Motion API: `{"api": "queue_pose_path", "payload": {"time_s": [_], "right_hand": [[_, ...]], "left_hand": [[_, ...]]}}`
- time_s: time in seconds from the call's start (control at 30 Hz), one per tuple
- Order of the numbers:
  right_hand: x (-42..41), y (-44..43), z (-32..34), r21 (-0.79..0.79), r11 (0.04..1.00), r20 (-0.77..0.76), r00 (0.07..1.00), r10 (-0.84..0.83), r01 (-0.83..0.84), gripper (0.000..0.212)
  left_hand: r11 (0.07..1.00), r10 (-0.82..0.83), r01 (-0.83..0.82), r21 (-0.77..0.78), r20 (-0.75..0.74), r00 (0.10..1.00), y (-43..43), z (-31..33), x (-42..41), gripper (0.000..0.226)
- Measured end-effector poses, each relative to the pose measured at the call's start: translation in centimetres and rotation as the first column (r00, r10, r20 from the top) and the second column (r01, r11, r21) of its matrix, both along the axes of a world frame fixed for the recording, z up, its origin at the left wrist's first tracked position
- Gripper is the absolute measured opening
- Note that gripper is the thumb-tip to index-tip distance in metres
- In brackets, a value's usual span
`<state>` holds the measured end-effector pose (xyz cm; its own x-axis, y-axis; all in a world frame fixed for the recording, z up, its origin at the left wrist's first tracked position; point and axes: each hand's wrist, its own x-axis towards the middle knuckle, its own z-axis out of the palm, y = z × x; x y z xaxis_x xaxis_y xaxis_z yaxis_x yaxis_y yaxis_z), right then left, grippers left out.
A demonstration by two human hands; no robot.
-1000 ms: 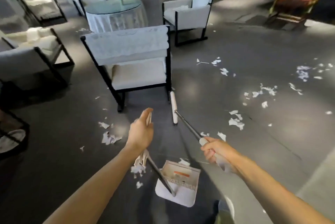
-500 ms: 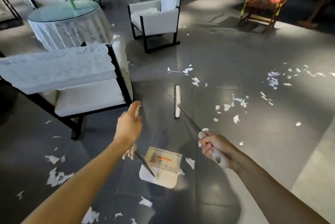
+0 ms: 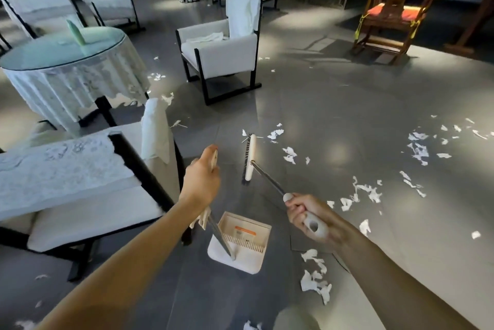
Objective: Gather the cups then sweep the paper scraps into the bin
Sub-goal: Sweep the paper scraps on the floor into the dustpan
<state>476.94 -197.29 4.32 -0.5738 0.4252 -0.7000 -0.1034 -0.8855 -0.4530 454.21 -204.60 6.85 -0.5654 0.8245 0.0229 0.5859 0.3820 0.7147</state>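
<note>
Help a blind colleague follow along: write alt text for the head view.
A person's left hand grips the handle of a white dustpan while the right hand grips a broom, its head pointed ahead. Torn paper scraps litter the grey floor, mostly to the right; white armchairs and a round clothed table stand left.

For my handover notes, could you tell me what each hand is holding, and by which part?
The left hand grips the dustpan by the top of its long handle; the right hand grips the broom by its white handle end.
</note>
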Motion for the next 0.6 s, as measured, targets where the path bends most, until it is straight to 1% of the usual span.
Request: {"api": "queue_pose_path", "payload": {"time_s": [0.1, 0.17, 0.33, 0.47, 0.6], "right_hand": [[-2.8, 8.0, -0.8, 0.002, 1.0, 0.002, 1.0, 0.002, -0.002, 0.026], [-4.4, 14.5, -1.3, 0.015, 1.0, 0.001, 1.0, 0.001, -0.001, 0.027], [-7.4, 32.0, -0.8, 0.026, 0.999, 0.025, 0.999, 0.033, -0.033, 0.031], [-10.0, 44.5, 0.9, 0.075, 0.997, 0.051, 0.998, 0.023, -0.027, 0.032], [-12.4, 56.3, 2.2, 0.064, 0.998, 0.049, 0.999, 0.016, -0.019, 0.031]], "left_hand": [[1.0, -0.027, 0.027, -0.008, -0.013, 1.0, 8.4, -0.1, -2.2, 0.047], [0.999, -0.039, 0.039, -0.019, -0.025, 0.999, 15.0, -0.4, -3.9, 0.051], [0.998, -0.007, 0.005, -0.06, -0.025, 1.0, 32.9, 0.4, -6.8, 0.055], [0.999, -0.024, 0.023, -0.027, -0.058, 0.998, 45.4, 2.1, -8.7, 0.055], [1.0, -0.011, 0.011, 0.012, -0.006, 1.0, 57.4, 2.8, -11.2, 0.056]]}}
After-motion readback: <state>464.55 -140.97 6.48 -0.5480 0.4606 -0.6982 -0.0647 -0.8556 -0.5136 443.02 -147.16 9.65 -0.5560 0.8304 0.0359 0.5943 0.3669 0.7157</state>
